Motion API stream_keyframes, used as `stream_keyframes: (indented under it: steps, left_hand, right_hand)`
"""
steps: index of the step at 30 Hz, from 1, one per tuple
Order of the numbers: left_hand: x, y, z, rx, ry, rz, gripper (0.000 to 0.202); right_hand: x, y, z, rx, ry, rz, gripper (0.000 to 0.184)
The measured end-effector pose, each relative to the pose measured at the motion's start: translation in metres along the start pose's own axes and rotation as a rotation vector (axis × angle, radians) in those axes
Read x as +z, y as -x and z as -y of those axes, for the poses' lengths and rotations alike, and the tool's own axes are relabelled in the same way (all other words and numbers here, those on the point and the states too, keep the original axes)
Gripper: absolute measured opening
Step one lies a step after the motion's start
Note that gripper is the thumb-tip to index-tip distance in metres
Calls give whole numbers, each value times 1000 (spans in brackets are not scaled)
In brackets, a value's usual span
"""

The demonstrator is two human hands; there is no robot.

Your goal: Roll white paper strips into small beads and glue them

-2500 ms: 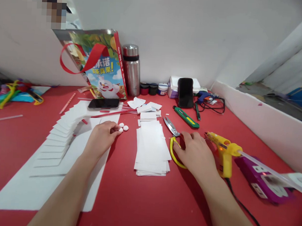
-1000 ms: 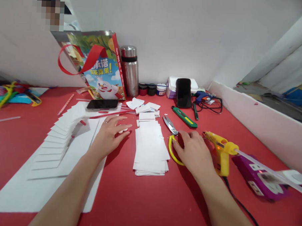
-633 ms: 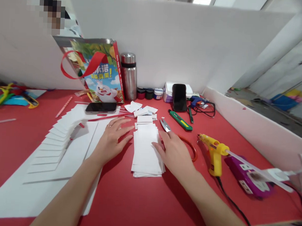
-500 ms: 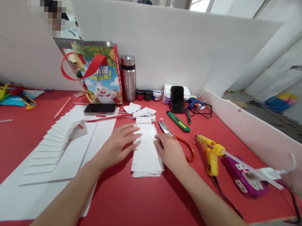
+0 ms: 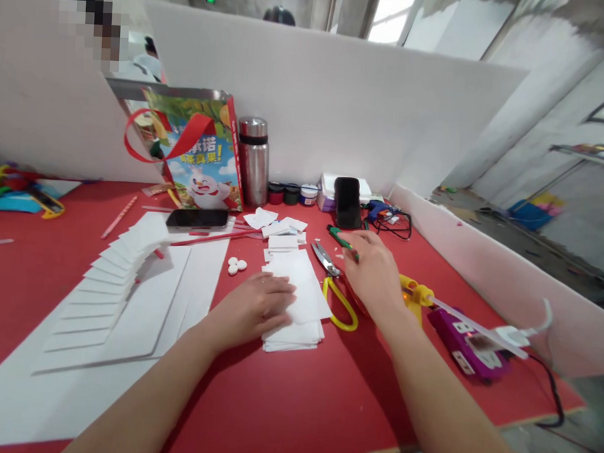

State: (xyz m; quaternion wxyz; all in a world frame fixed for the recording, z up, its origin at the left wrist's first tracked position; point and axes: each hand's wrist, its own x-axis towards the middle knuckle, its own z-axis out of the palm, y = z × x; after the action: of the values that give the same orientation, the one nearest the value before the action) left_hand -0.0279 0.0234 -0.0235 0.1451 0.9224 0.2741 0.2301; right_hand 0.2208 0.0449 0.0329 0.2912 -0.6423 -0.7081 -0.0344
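My left hand [image 5: 256, 308] lies flat, fingers spread, on the stack of white paper rectangles [image 5: 299, 300] in the middle of the red table [image 5: 284, 399]. My right hand [image 5: 375, 273] is farther back, its fingers closed around the green utility knife [image 5: 337, 236]. Yellow-handled scissors [image 5: 335, 291] lie between the stack and my right hand. Three small white pellets [image 5: 235, 266] sit left of the stack.
A yellow glue gun [image 5: 419, 295] and a purple power strip [image 5: 470, 344] lie to the right. A large white sheet with fanned strips [image 5: 114, 278], a phone [image 5: 197, 218], a gift bag [image 5: 195, 148], a steel flask [image 5: 253, 161], paint jars [image 5: 291, 193] and another phone [image 5: 346, 202] stand behind.
My left hand left the white pellets and moved right onto the paper stack. My right hand left the scissors, crossed the stack and reached back to the green knife. The view tilted up.
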Motion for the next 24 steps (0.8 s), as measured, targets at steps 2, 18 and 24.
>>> stream_keyframes:
  steps: [2, 18, 24]
  left_hand:
    - [4, 0, 3, 36, 17, -69, 21]
    - [-9, -8, -14, -864, 1629, -614, 23]
    - [-9, -7, -14, -881, 1377, -634, 25]
  right_hand:
    - [6, -5, 9, -41, -124, -44, 29]
    - [22, 8, 21, 369, -1526, 678, 75]
    - [34, 18, 33, 472, -1427, 704, 41]
